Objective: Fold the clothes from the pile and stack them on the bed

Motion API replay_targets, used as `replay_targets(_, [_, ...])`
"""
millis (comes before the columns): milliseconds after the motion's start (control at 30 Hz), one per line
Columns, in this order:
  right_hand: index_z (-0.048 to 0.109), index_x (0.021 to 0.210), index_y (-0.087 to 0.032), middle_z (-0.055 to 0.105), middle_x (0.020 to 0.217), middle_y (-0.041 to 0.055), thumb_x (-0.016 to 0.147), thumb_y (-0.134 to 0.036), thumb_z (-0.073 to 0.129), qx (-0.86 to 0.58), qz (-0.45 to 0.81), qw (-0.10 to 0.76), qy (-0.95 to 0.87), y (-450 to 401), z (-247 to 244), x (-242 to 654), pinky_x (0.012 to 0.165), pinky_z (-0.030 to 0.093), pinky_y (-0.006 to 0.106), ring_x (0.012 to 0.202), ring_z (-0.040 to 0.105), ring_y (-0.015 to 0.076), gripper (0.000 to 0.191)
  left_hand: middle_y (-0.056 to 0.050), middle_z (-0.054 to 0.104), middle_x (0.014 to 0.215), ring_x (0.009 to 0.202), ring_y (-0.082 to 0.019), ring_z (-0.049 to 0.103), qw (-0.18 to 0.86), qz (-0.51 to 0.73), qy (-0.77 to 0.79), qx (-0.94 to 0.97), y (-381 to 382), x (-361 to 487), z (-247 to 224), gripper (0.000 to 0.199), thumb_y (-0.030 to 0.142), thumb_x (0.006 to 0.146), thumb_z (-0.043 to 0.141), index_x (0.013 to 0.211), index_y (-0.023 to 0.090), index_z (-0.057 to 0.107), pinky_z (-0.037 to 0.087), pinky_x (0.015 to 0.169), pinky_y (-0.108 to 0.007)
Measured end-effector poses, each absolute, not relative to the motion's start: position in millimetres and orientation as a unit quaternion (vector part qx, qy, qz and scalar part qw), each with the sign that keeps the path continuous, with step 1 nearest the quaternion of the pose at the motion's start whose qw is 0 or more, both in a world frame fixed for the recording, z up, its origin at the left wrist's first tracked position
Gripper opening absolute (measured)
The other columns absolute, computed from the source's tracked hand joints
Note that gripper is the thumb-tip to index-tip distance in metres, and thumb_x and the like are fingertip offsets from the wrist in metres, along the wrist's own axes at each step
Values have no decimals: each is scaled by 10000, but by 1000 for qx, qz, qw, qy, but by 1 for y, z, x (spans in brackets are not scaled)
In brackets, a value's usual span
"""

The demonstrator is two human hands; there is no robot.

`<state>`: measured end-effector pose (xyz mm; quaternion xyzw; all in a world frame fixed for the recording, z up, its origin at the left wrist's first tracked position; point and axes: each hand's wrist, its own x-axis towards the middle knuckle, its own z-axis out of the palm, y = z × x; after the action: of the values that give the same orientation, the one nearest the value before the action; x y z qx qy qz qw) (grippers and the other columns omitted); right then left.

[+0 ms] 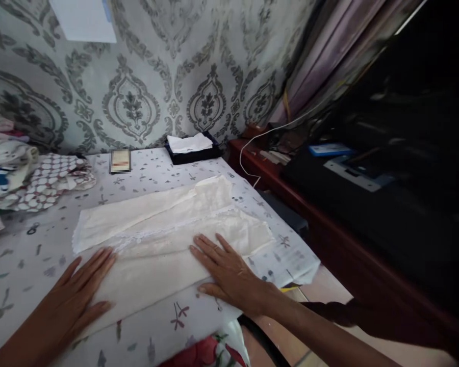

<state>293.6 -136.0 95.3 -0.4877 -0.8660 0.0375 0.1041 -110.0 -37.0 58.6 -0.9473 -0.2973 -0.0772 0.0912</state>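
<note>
A cream garment (156,270) with white lace trim lies spread out on a patterned sheet (153,178), its long sides folded inward. My left hand (82,290) rests on the garment's lower left edge, fingers stretched out and thumb apart. Flat on the near right part of the cloth lies my right hand (225,270), its fingers spread. Neither hand grips anything. The cloth beneath my palms is hidden.
Piled clothes (42,173) sit at the left. Folded dark and white cloths (191,145) lie near the wall, with a small blurred box (120,161) left of them. A dark red wooden desk (275,178) with a white cable (248,148) stands at the right.
</note>
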Motion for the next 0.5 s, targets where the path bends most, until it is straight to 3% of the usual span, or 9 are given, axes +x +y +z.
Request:
replay_targets(167, [121,1622,-176,291,1642,146,1000,-526,484,-529,7,98,-843,-147,90,322,1243,217,541,1532,235,276,800,-73,386,1612,1432,-306,441,92,-74,-304,-945,-32,-117,47,820,624,963,413,1627,285,71,195,1222,-457])
replay_targets(333, [149,1619,-176,264,1651,154,1010,-560,426,-561,2,95,-822,-152,80,342,1250,168,554,1540,205,283,771,-70,376,1616,1430,-319,441,94,-77,-303,-945,-29,-123,40,825,616,961,424,1626,289,61,189,1223,-460])
replay_targets(500, [203,1613,-203,265,1654,137,1023,-500,445,-571,4,122,-812,-156,78,354,1245,207,552,1544,191,274,703,-83,415,1592,1385,-322,495,130,-92,-293,-943,-29,-120,43,840,592,954,460,1628,274,73,158,1226,-464])
